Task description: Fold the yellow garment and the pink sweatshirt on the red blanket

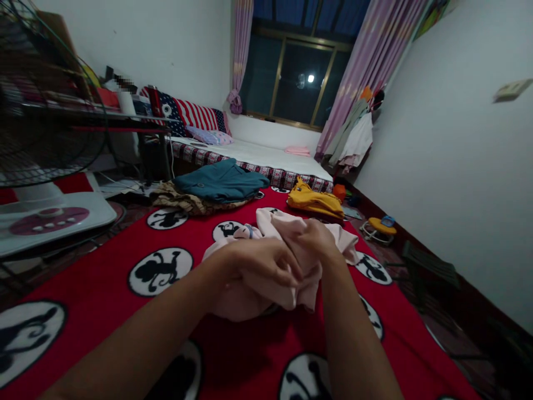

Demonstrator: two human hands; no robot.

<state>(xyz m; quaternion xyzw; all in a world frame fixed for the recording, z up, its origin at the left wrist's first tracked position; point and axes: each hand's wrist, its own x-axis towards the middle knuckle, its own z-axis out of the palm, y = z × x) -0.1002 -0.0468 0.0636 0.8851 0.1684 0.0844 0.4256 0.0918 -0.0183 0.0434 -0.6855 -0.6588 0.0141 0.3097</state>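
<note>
- Your right hand (317, 240) grips a bunched fold of the pale pink garment (270, 293), fingers closed on the cloth
- Your left hand (261, 260) lies over the same garment, fingers loosely bent; cannot tell whether they pinch any fabric
- Garment lies crumpled on the red blanket (245, 355) in front of you, part of it raised at your right hand, the rest spread out to both sides
- Blanket carries white discs with black monkey figures, several showing around your forearms
- Beyond your left hand, a teal garment (222, 180) sits partly on top of a brown patterned cloth (181, 199) at the blanket's far side
- Beyond your right hand, a folded yellow garment (315, 201), apart from the teal one
- Farther back, a bed (258, 143) with a white top, below the window (300, 78)
- To your left, an electric fan (45, 105) in front of a cluttered desk (164, 119)
</note>
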